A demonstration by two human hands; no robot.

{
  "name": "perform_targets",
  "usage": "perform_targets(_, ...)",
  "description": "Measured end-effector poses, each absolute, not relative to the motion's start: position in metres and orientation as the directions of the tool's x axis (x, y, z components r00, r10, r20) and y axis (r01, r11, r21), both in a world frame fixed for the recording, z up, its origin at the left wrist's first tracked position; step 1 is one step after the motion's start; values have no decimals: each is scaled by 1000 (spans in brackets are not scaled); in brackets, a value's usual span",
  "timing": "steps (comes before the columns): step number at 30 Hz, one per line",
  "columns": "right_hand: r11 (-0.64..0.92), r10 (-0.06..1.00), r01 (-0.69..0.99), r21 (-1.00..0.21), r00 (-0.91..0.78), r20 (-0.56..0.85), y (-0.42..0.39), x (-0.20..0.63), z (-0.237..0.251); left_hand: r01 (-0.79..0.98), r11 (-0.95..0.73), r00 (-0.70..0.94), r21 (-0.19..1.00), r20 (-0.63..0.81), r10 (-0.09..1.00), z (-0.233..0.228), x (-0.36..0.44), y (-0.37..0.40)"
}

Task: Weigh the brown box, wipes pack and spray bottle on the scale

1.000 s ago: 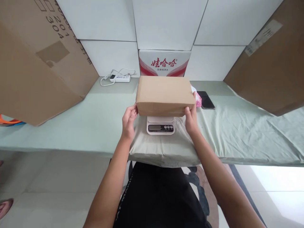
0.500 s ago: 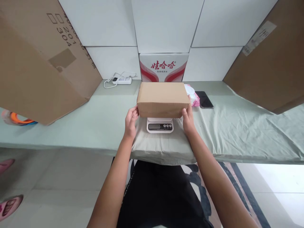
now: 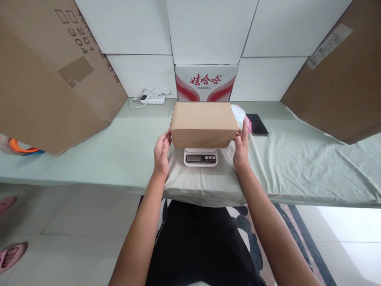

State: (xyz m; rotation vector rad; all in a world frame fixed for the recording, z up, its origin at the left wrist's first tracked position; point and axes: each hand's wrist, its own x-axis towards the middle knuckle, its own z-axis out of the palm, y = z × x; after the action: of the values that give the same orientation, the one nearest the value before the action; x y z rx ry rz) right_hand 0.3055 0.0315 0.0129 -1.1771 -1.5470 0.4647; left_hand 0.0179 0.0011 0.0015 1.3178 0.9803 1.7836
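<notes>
A closed brown cardboard box (image 3: 204,116) rests on a white kitchen scale (image 3: 201,157), hiding all but its front with the display and buttons. My left hand (image 3: 162,153) is at the box's left side, fingers loosely extended, with the fingertips right by the lower left corner; whether they touch it I cannot tell. On the other side, my right hand (image 3: 241,149) has its fingers raised and apart, a little off the box's right end. Neither hand grips the box.
Behind the box stands a printed carton (image 3: 205,82). A power strip (image 3: 153,99) lies at the back left; a pink-and-white packet (image 3: 239,113) and a phone (image 3: 257,124) lie at right. Large cardboard sheets flank the table (image 3: 125,159). Tape rolls (image 3: 22,147) sit far left; someone's pink slipper (image 3: 13,256) shows below.
Both hands have loosened and moved slightly outward from the box. My right hand has come off its right end, fingers lifting. The box stays on the scale.
</notes>
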Motion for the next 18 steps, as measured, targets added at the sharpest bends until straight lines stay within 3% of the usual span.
perform_targets(18, 464, 822, 507, -727, 59, 566, 22, 299, 18, -100, -420, -203, 902, 394, 896, 4, 20, -2)
